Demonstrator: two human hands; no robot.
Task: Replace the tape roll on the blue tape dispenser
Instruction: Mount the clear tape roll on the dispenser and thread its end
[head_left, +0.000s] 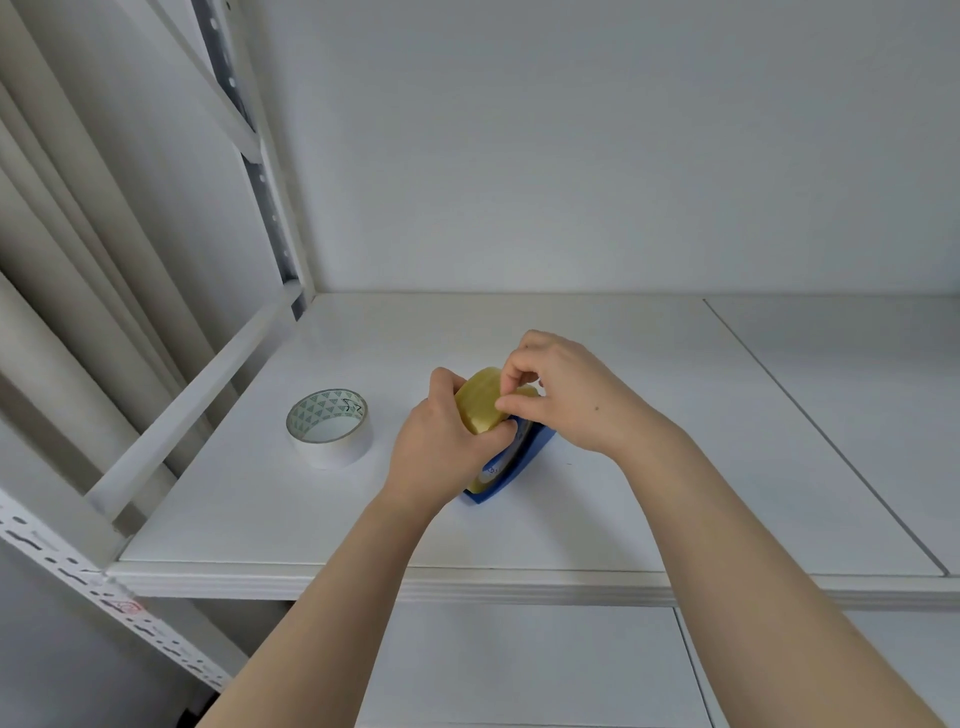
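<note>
The blue tape dispenser (519, 467) stands on the white shelf (623, 415), partly hidden by my hands. A yellowish tape roll (480, 402) sits upright in it. My left hand (441, 447) wraps around the roll and the dispenser from the left side. My right hand (561, 389) comes in from the right, with its thumb and fingertips pinching at the top of the yellow roll. A second roll, white with a green triangle pattern inside its core (330, 427), lies flat on the shelf to the left of my hands.
The shelf's front edge (467, 582) runs below my forearms. A white metal upright (270, 197) and a diagonal rail (192, 400) bound the left side. A seam (810, 415) splits the shelf board on the right. The wall stands close behind.
</note>
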